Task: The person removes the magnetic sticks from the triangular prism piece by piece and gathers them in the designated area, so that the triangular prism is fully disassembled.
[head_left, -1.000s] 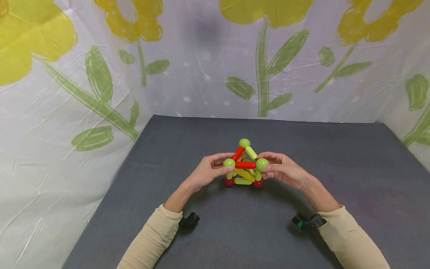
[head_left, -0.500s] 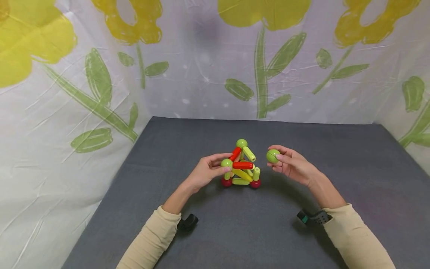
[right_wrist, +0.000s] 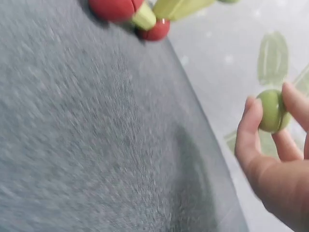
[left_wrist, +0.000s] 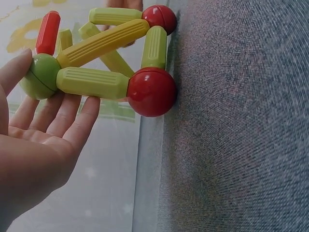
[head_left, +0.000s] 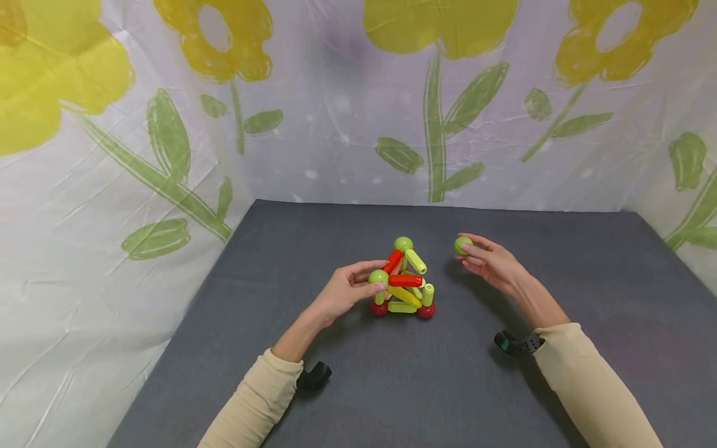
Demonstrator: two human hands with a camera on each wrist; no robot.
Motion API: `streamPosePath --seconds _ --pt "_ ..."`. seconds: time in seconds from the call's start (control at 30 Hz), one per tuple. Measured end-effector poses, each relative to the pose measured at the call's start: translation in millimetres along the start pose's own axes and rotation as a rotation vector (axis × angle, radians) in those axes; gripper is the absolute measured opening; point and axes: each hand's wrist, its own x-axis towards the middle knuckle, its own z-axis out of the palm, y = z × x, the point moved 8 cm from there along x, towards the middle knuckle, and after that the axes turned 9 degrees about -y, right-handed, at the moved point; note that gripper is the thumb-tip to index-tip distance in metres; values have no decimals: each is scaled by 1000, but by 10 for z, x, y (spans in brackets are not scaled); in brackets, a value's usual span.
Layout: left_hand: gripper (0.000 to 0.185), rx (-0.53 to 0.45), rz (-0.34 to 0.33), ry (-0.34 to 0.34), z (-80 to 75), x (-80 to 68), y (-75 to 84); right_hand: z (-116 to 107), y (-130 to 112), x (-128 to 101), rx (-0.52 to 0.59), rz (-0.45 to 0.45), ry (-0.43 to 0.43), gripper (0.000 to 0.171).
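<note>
A small frame of coloured rods and balls stands on the dark table. Red balls form its base corners, and a green ball tops its far corner. My left hand pinches the green ball at the near left upper corner, thumb on one side and fingers beneath. From that ball a red rod runs right to a free end. At the near right, an upright yellow-green rod has a bare top. My right hand holds a loose green ball between thumb and fingers, right of the frame.
The dark cloth-covered table reaches back to a pale curtain printed with yellow flowers and green leaves. Black straps with cameras sit at both wrists.
My right hand has pulled the green ball off the near right upper corner and carried it right and away from me. My left hand stays on its ball.
</note>
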Motion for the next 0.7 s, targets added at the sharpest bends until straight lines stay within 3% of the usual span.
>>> streamPosePath --seconds 0.37,0.7 --pt "47 -4 10 -6 7 -17 -15 -391 49 179 -92 16 182 64" --pt "47 -2 29 -10 6 -7 -13 -635 -43 271 -278 8 362 60"
